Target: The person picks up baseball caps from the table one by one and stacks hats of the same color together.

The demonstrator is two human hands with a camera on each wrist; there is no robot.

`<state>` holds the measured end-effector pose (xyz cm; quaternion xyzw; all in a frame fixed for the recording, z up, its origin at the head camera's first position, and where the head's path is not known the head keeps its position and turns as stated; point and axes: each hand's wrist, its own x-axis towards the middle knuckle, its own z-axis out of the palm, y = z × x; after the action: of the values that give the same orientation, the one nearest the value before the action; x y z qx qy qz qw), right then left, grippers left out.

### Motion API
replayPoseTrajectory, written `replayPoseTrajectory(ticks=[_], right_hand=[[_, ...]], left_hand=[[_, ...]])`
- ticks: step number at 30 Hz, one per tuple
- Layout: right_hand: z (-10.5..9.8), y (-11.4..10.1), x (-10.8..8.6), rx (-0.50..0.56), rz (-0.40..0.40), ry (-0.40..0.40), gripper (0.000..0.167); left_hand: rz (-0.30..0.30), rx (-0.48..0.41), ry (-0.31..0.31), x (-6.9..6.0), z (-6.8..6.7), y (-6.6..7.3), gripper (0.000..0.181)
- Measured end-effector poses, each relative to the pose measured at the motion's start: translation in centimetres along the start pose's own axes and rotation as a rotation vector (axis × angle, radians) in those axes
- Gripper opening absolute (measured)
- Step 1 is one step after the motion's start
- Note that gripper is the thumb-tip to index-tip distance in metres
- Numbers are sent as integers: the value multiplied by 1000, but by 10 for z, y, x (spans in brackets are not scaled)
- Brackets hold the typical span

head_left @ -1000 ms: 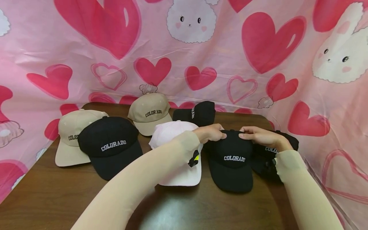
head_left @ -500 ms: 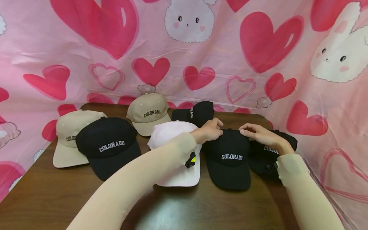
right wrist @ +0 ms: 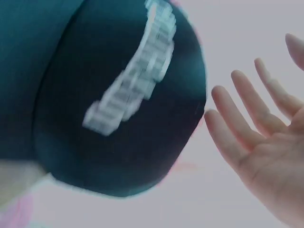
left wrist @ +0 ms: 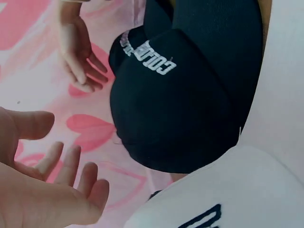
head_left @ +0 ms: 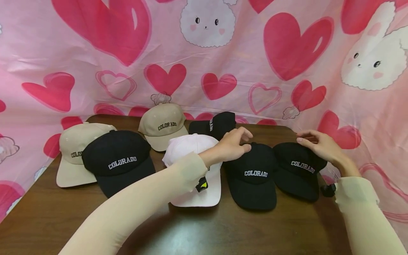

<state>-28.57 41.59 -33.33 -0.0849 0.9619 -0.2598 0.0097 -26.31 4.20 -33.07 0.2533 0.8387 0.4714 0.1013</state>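
Relaxed and empty, my left hand (head_left: 232,145) and right hand (head_left: 322,144) could skew the lower-right black caps (head_left: 255,161) by dipping.

The left arm (head_left: 137,209) slants up and across toward the person's right; the right arm (head_left: 366,216) angles inward, bent at the wrist (head_left: 347,170). The left hand (head_left: 233,144) is relaxed — its fingers (left wrist: 71,164) loosely bent, thumb (left wrist: 34,124) apart. The right hand (head_left: 322,146) turns toward it, fingers (right wrist: 254,100) slightly spread and gently curved — palm (right wrist: 280,178) showing.
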Motion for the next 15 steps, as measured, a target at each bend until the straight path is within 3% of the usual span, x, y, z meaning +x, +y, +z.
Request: replayPoseTrajectory(ticks=[6,15], right_hand=[[-11,35,-7,-85,36,25,64],[-10,69,-12,-89,176,-197,95]], left_hand=[[153,53,-30,-12,-2,3,34],[176,60,-24,-20,2,3,31]])
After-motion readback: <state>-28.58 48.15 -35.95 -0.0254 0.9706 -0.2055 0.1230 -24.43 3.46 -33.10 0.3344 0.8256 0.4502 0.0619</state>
